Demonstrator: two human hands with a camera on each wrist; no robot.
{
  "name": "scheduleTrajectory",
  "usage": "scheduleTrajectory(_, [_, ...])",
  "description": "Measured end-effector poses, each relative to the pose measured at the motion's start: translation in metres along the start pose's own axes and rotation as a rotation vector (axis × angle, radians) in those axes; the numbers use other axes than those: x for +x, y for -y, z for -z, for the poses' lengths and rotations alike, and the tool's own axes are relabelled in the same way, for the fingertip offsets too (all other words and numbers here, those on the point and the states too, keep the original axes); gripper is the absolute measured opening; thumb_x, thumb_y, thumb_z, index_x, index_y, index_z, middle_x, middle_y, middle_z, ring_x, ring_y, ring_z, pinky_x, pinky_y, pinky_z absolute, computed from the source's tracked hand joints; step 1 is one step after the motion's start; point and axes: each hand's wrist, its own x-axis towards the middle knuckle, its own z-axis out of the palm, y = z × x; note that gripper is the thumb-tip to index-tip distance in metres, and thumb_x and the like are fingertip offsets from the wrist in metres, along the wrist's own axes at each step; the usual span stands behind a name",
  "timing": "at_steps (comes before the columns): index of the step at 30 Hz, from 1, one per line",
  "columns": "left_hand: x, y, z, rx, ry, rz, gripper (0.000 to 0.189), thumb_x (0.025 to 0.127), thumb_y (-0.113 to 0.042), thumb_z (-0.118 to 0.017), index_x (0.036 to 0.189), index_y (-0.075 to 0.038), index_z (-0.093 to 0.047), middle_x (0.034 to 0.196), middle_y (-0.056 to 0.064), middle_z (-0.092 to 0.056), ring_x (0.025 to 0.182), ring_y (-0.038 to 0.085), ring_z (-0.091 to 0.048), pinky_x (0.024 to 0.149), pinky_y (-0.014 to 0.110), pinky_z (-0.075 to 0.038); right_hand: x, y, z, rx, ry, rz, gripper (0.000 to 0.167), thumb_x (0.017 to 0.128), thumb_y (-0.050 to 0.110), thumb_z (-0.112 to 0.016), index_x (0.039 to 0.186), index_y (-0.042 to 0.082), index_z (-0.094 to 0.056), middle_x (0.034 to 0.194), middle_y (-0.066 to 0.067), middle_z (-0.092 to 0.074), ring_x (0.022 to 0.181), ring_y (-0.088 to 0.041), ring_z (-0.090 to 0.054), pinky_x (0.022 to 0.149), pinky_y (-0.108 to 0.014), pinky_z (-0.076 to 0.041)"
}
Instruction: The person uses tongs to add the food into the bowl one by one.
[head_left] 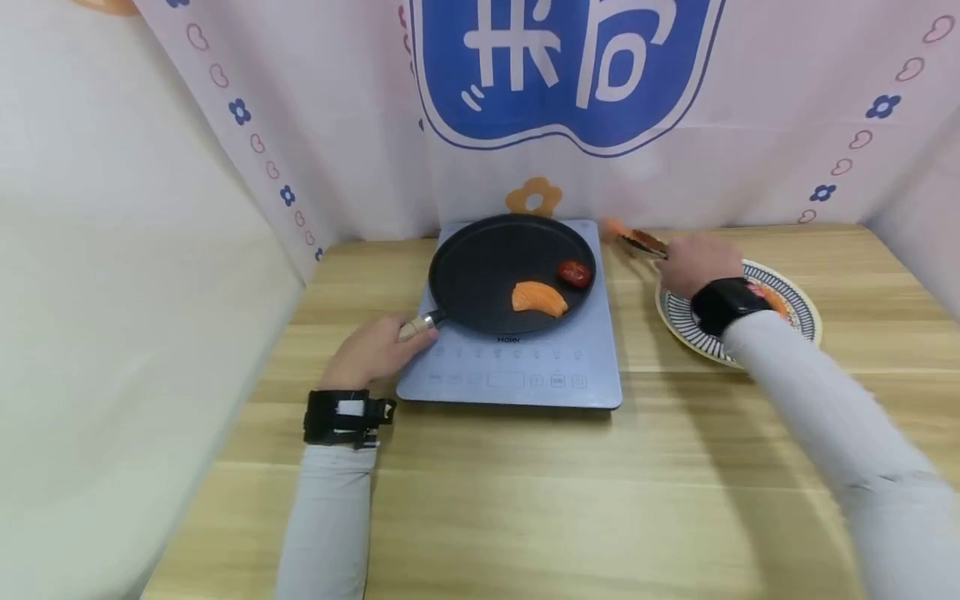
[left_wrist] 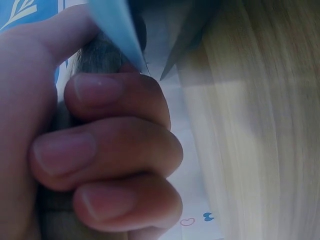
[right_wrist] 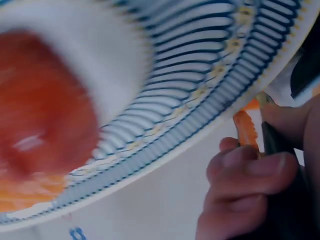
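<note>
My left hand (head_left: 378,350) grips the wooden handle (head_left: 417,326) of a black flat frying pan (head_left: 480,267), its fingers curled round it in the left wrist view. An orange, pale-striped salmon-like slice (head_left: 538,298) and a red tomato slice (head_left: 574,273) lie in the pan's right part. My right hand (head_left: 697,262) holds a pair of tongs (head_left: 647,244), pointing left toward the pan. A blurred orange piece (head_left: 617,227) shows at the tongs' tips, right of the pan. Below my right wrist stands a patterned plate (head_left: 682,321) with orange and red food (right_wrist: 45,110) on it.
The pan sits on a light grey induction cooktop (head_left: 517,387) with a touch panel at its front. A wooden table (head_left: 525,500) carries everything. Behind hangs a white cloth (head_left: 360,150) with a blue emblem. A pale wall (head_left: 135,275) stands close on the left.
</note>
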Motion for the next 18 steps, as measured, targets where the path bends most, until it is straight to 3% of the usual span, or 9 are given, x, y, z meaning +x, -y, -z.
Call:
scheduleTrajectory(3, [-0.004, -0.003, 0.012, 0.026, -0.011, 0.015, 0.047, 0.106, -0.056, -0.055, 0.087, -0.013, -0.056, 0.074, 0.002, -0.051, 0.065, 0.02, -0.051, 0.059, 0.034, -0.043, -0.021, -0.014, 0.019, 0.042, 0.011, 0.044, 0.04, 0.107, 0.04, -0.055, 0.105, 0.003, -0.071, 0.09, -0.021, -0.066, 0.082, -0.042, -0.064, 0.067, -0.059, -0.05])
scheduleTrajectory(7, [-0.015, -0.001, 0.028, 0.049, -0.024, 0.061, 0.049, 0.106, -0.057, -0.054, 0.089, -0.012, -0.057, 0.078, 0.005, -0.054, 0.07, 0.022, -0.054, 0.062, 0.035, -0.044, -0.04, -0.016, 0.036, 0.153, 0.06, 0.13, 0.049, 0.108, 0.048, -0.054, 0.13, 0.007, -0.069, 0.074, -0.01, -0.056, 0.064, -0.029, -0.054, 0.058, -0.042, -0.042])
scheduleTrajectory(10, [-0.021, 0.002, 0.034, 0.038, -0.024, 0.082, 0.05, 0.106, -0.058, -0.053, 0.096, -0.009, -0.061, 0.084, 0.008, -0.061, 0.076, 0.023, -0.058, 0.065, 0.034, -0.045, -0.051, -0.02, 0.04, 0.235, 0.083, 0.167, 0.047, 0.108, 0.045, -0.056, 0.128, 0.004, -0.07, 0.067, -0.004, -0.048, 0.058, -0.022, -0.047, 0.056, -0.034, -0.034])
scheduleTrajectory(14, [-0.022, 0.006, 0.036, 0.024, -0.011, 0.085, 0.055, 0.106, -0.06, -0.051, 0.105, -0.007, -0.064, 0.09, 0.01, -0.066, 0.079, 0.024, -0.061, 0.067, 0.034, -0.047, -0.066, -0.035, 0.037, 0.28, 0.082, 0.151, 0.045, 0.108, 0.038, -0.06, 0.127, -0.001, -0.071, 0.068, -0.003, -0.051, 0.061, -0.018, -0.047, 0.058, -0.031, -0.036])
scheduleTrajectory(16, [-0.021, 0.007, 0.036, 0.032, -0.01, 0.096, 0.055, 0.106, -0.061, -0.051, 0.105, -0.007, -0.064, 0.091, 0.011, -0.066, 0.079, 0.024, -0.061, 0.067, 0.035, -0.047, -0.073, -0.039, 0.033, 0.321, 0.102, 0.128, 0.051, 0.108, 0.038, -0.059, 0.134, -0.004, -0.067, 0.068, -0.004, -0.053, 0.059, -0.017, -0.049, 0.055, -0.03, -0.037])
scheduleTrajectory(18, [-0.019, 0.008, 0.036, 0.045, -0.014, 0.096, 0.053, 0.106, -0.059, -0.052, 0.104, -0.008, -0.064, 0.091, 0.01, -0.066, 0.08, 0.024, -0.061, 0.068, 0.035, -0.047, -0.078, -0.038, 0.031, 0.351, 0.105, 0.122, 0.047, 0.108, 0.04, -0.058, 0.132, 0.001, -0.07, 0.068, -0.003, -0.055, 0.058, -0.016, -0.049, 0.054, -0.03, -0.037])
